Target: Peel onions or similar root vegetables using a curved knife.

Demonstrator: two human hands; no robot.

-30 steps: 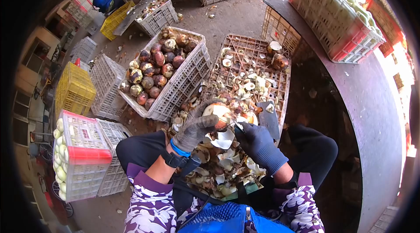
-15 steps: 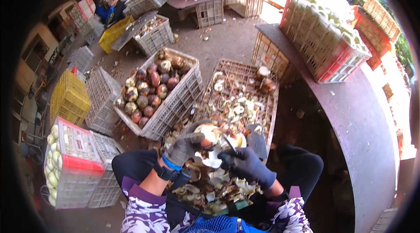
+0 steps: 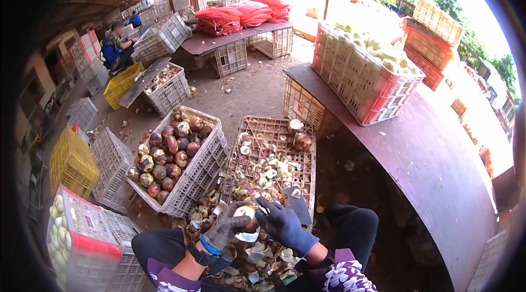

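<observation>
My left hand, in a grey glove, is wrapped round a partly peeled round vegetable with white flesh showing. Close against its right side is my right hand, in a dark blue-grey glove, closed on a small knife whose blade is hard to make out. A white strip of peel hangs just below the vegetable. Loose peelings lie heaped under both hands. Beyond them, a slatted crate carries more scraps and a dark flat blade-like piece.
A crate of unpeeled round vegetables stands front left. Crates of pale peeled ones stand at far left and on the curved table at right. Red sacks lie on a back table. A person sits far left.
The view has tilted up, showing more of the background. My right hand and the knife have moved up and closer over the vegetable, and my left hand has turned with it.
</observation>
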